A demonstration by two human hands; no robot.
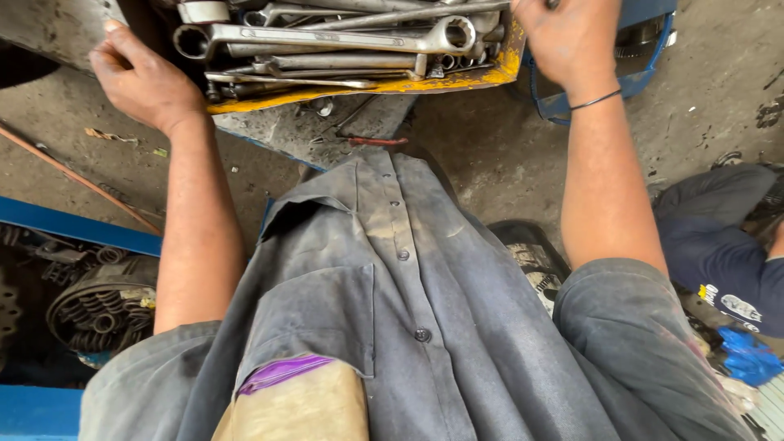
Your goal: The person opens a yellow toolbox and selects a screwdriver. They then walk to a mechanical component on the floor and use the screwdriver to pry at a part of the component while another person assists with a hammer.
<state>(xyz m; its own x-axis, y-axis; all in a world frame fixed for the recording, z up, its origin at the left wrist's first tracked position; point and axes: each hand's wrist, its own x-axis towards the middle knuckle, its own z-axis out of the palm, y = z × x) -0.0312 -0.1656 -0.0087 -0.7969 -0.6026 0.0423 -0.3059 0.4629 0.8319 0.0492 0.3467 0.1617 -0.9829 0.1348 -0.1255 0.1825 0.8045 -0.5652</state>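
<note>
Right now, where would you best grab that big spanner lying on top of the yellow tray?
Probably mid-shank on the big spanner, coming from above: it lies flat and crosswise on top of the pile in the yellow tray, its long shank bare between the ring ends.

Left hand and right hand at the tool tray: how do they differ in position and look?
The left hand grips the near left corner of the yellow tool tray; the right hand rests at the tray's right end, farther up the picture. The right wrist wears a thin dark band; the left wrist is bare. Both are bare, palm down, and hold no wrench.
</note>
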